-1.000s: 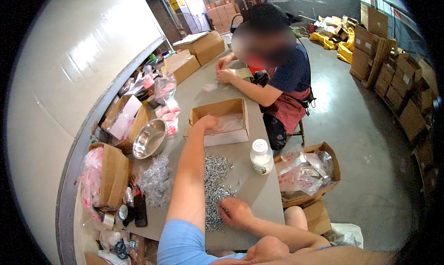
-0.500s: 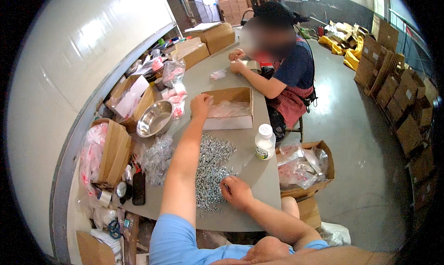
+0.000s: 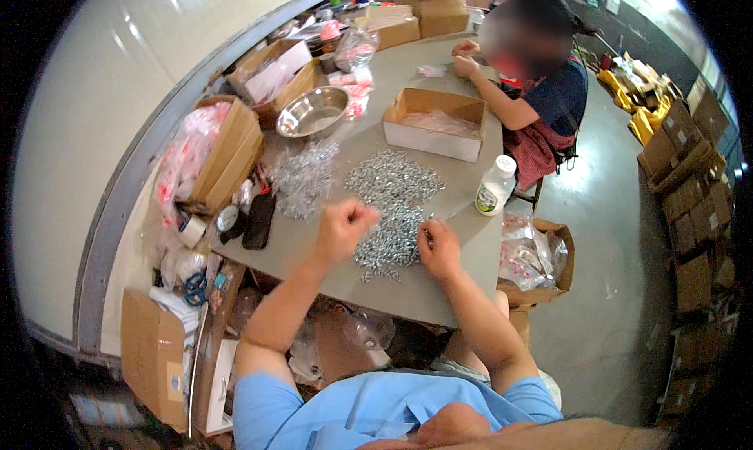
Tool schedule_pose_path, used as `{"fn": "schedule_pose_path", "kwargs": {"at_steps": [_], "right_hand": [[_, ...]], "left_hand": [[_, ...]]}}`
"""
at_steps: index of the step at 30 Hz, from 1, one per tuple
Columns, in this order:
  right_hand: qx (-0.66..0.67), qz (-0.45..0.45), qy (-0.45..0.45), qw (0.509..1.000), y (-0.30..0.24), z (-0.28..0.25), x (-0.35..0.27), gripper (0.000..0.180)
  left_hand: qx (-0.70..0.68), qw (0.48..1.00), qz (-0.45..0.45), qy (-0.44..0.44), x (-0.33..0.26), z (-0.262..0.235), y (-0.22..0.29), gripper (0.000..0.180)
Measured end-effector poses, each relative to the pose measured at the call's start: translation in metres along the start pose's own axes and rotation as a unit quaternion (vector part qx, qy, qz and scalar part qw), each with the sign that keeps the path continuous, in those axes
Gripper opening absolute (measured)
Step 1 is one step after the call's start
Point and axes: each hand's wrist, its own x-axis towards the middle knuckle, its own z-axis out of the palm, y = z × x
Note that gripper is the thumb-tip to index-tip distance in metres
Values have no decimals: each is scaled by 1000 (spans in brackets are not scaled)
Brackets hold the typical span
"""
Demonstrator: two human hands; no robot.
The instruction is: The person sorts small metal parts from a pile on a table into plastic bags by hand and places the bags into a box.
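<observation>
A heap of small silvery metal pieces, probably screws (image 3: 396, 175), spreads over the grey table in front of me. My left hand (image 3: 343, 229) is above the heap's left side, slightly blurred, its fingers curled closed. Whether anything is in it, I cannot make out. At the heap's right edge, my right hand (image 3: 439, 247) has its fingers bent together close to the pieces, and their tips hide whatever they hold. Left of the heap lies a pile of clear small plastic bags (image 3: 304, 179). Beyond it stands an open cardboard box (image 3: 435, 142) with clear plastic bags inside.
A white bottle (image 3: 494, 187) stands near the table's right edge. On the left are a steel bowl (image 3: 292, 125), a black phone-like object (image 3: 259, 221) and a carton of pink-marked bags (image 3: 227, 156). Across the table sits a co-worker (image 3: 553, 97). A carton (image 3: 561, 281) stands beside the table.
My left hand has drawn back from the open box toward me, over the heap's near left side. My right hand stays at the heap's right edge. The view has shifted.
</observation>
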Motion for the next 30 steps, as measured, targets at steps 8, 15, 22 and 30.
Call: {"fn": "schedule_pose_path", "kwargs": {"at_steps": [8, 15, 22, 30], "right_hand": [[-69, 28, -120, 990, -47, -22, -25, 13], [-105, 32, -138, 984, -68, 5, -76, 28], [-144, 18, -119, 982, -65, 25, -64, 23], [-185, 8, -120, 975, -77, 18, -62, 18]], "left_hand": [[-325, 881, -303, 165, -220, -23, -78, 17], [-218, 855, -464, -70, -305, 44, -112, 18], [-209, 883, -372, -196, -267, 45, -102, 34], [-334, 896, -252, -148, -270, 91, -143, 48]]}}
